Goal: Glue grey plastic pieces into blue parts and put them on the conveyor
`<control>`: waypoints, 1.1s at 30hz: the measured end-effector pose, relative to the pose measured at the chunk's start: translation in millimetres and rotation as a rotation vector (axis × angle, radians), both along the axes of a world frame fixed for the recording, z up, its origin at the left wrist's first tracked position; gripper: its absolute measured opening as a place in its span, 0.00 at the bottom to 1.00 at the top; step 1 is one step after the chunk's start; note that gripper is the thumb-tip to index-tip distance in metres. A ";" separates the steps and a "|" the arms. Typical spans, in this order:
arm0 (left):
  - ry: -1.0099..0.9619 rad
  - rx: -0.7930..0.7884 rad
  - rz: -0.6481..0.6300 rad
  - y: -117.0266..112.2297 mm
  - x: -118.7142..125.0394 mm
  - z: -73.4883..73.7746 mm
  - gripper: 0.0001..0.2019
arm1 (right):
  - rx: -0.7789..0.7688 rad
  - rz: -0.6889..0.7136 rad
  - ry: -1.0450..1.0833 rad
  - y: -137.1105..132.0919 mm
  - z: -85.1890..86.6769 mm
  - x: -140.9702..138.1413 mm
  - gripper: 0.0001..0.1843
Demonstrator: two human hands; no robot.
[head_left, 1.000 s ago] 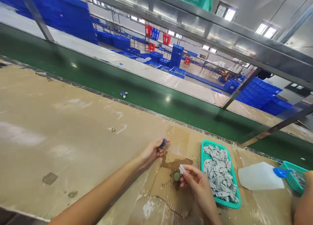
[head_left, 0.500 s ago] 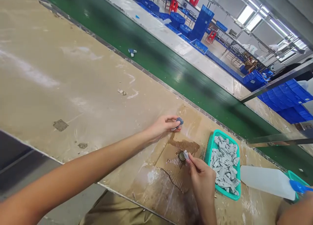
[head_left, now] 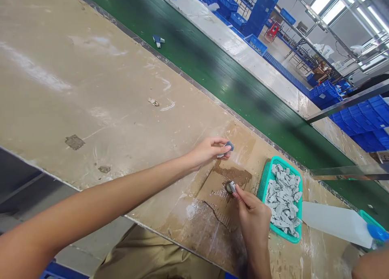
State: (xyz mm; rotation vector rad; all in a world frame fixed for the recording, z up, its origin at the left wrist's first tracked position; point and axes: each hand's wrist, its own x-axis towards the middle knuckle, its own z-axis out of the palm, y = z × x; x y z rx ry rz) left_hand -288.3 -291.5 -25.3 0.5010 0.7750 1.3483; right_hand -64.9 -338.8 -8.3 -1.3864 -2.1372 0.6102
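My left hand (head_left: 216, 148) is closed round a small blue-and-white piece (head_left: 228, 145), held just above the bench. A small pale grey piece (head_left: 232, 186) is pinched between the thumb and fingers of my right hand (head_left: 251, 208). Its tip is over a small round cap-like dish (head_left: 228, 187), which lies on a wet sheet of brown cardboard (head_left: 212, 186); whether the two touch I cannot tell. Right of my right hand, a turquoise basket (head_left: 263, 182) holds many similar grey pieces (head_left: 284, 198).
A green conveyor belt (head_left: 194, 72) runs beyond the bench (head_left: 106, 92), carrying another blue-and-white piece (head_left: 158, 41). A translucent bottle with a blue cap (head_left: 337, 222) lies right of the basket. Part of another person's arm (head_left: 372, 265) shows at lower right. Blue crates (head_left: 361, 121) stand behind a metal post.
My right hand has brought the grey piece from the round dish's edge to over it. My left hand still holds its blue-and-white piece. The view has shifted slightly.
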 end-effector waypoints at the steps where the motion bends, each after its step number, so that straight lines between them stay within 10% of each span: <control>1: 0.001 -0.002 0.000 -0.2 0.2 0.5 0.24 | 0.001 0.003 -0.004 0.0 -0.4 0.2 0.13; 14: 0.368 0.073 -0.062 -3.2 1.0 5.3 0.16 | 0.017 0.007 0.036 -2.9 0.1 -3.9 0.12; 33: 0.335 0.218 -0.437 -25.9 21.8 7.4 0.09 | 0.202 0.032 0.293 -12.8 20.8 -3.2 0.17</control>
